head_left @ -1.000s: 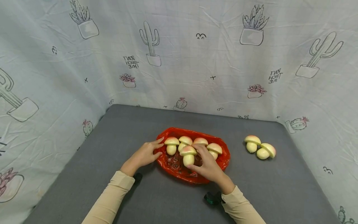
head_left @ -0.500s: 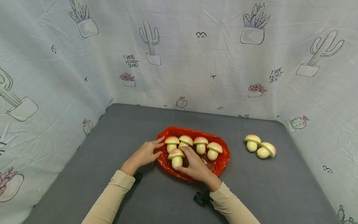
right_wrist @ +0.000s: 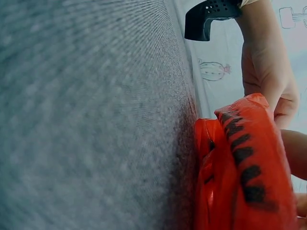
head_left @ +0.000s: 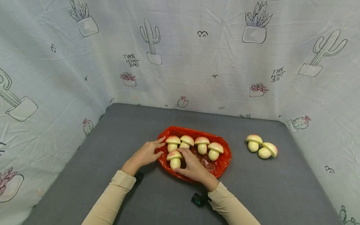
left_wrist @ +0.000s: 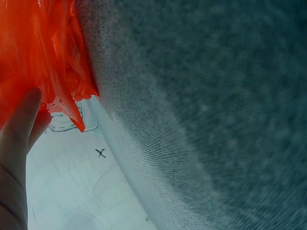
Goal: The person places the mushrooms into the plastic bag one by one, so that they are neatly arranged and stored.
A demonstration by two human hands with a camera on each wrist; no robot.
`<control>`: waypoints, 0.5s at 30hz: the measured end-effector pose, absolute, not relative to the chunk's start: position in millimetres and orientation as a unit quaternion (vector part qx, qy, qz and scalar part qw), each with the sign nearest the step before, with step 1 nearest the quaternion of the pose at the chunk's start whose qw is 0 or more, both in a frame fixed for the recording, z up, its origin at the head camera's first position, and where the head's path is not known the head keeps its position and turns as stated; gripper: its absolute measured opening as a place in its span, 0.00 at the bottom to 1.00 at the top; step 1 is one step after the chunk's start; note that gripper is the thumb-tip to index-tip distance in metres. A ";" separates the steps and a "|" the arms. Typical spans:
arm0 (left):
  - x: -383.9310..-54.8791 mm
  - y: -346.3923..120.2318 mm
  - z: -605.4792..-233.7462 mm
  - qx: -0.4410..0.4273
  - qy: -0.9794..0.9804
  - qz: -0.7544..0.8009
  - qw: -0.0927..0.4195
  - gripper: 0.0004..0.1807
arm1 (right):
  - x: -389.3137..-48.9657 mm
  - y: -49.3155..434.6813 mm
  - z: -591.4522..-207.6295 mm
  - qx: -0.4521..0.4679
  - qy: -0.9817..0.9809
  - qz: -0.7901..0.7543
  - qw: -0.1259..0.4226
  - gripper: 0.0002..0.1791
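Note:
A toy mushroom (head_left: pixel 175 163) with a pale stem and a pink-yellow cap stands at the front left inside an oval tray covered in red plastic (head_left: pixel 223 167). My right hand (head_left: pixel 194 166) pinches it between thumb and fingers from the right. Several similar mushrooms (head_left: pixel 202 145) line the back of the tray. At the tray's left end, my left hand (head_left: pixel 146 153) has its fingers spread against the rim. In the left wrist view its fingers (left_wrist: pixel 21 117) lie straight along the red plastic (left_wrist: pixel 48 52). The right wrist view shows the tray's outer side (right_wrist: pixel 259 167), which hides most of the right hand.
Two more mushrooms (head_left: pixel 253 143) lie touching each other on the grey table (head_left: pixel 126 125) to the right of the tray. A white curtain (head_left: pixel 180 56) printed with cacti encloses the table's back and sides. Black wrist cameras (head_left: pixel 199 199) sit below the forearms.
My right hand has carried the mushroom leftward and down, from the middle of the tray to its front left. The left hand stays at the rim.

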State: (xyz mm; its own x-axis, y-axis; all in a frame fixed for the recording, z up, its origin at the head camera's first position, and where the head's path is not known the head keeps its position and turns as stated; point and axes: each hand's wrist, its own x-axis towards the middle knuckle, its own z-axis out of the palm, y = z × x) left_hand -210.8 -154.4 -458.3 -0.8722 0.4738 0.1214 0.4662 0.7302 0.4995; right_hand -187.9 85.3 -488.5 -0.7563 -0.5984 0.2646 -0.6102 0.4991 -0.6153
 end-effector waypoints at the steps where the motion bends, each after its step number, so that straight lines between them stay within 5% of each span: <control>1: -210.6 -154.4 -458.2 0.253 0.930 0.267 0.007 0.25 | -187.7 84.9 -488.5 0.348 -0.866 0.360 0.006 0.39; 15: -210.3 -154.3 -459.7 0.259 0.930 0.262 -0.003 0.24 | -189.2 85.0 -493.0 0.339 -0.867 0.366 -0.003 0.44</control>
